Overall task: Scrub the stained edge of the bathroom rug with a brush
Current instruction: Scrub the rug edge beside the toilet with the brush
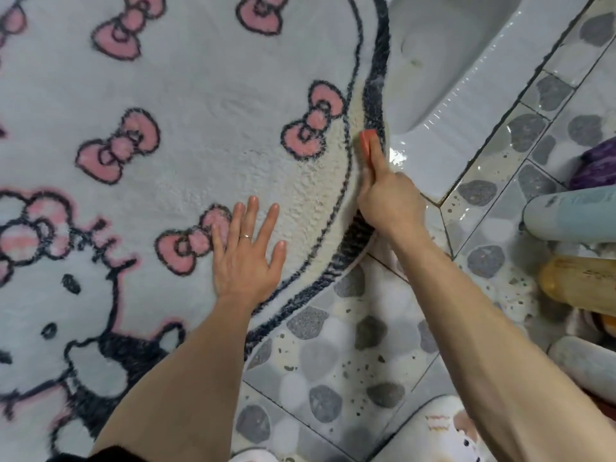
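Note:
A white bathroom rug [186,121] with pink bows and a dark outline covers the left and middle of the floor. Along its right side the pile looks yellowish and wet, inside the dark border [376,105]. My left hand [246,251] lies flat on the rug near that border, fingers straight and spread, a ring on one finger. My right hand [388,201] grips an orange-red brush [366,143], whose head sits on the dark border. The bristles are hidden against the pile.
A white squat toilet pan [443,71] lies just right of the rug's edge. Wet pebble-pattern tiles [350,361] fill the lower right. Several bottles [573,218] lie at the right edge, with a purple thing [596,168] above them. A white slipper [433,431] shows at the bottom.

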The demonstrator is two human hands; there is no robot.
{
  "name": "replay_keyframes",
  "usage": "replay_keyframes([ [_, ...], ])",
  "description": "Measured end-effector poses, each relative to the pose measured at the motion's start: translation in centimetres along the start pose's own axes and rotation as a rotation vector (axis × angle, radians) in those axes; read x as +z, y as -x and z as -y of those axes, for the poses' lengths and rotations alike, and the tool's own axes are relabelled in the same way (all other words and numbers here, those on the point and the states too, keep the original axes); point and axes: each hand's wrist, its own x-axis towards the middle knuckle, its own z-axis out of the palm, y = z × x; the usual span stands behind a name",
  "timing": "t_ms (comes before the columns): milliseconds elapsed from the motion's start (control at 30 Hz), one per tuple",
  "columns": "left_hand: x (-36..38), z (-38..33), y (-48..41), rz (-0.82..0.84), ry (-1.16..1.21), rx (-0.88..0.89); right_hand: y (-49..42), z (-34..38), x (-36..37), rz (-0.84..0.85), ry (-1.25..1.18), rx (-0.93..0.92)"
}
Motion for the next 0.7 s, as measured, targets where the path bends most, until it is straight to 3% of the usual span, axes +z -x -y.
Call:
replay_keyframes([
  [100, 0.0, -0.4, -0.1, 0.004, -0.009, 0.009, 6.1, 2.1, 2.6, 0.059, -0.081, -0.053],
  [200, -0.3, 0.0, 0.2, 0.026, -0.001, -0.007, 15.4, 3.0, 3.1, 0.335, 0.004, -0.202],
  [300, -0.3, -0.3, 0.1, 0.026, -0.003, 0.001, 9.3, 1.5, 1.4, 0.190, 0.164, -0.280],
  [400, -0.3, -0.1, -0.2, 0.048, -0.031, 0.007, 0.8, 0.3, -1.2, -0.006, 0.130, -0.030],
  [467, -0.5, -0.1, -0.2, 0.051, -0.032, 0.013, 1.2, 0.2, -0.1, -0.051, 0.066, 0.014],
  [533, -0.4, -0.2, -0.2, 0.033, -0.018, 0.025, 7.1, 1.3, 2.2, 0.031, 0.019, -0.092],
  [633, -0.6, 0.0, 0.0, 0.028, 0.011, 0.028, 16.5, 1.7, 3.4, 0.334, 0.090, -0.279],
  [700, -0.7, -0.1, 0.0, 0.037, 0.002, 0.020, 14.2, 0.9, 2.3, 0.294, 0.221, -0.395],
])
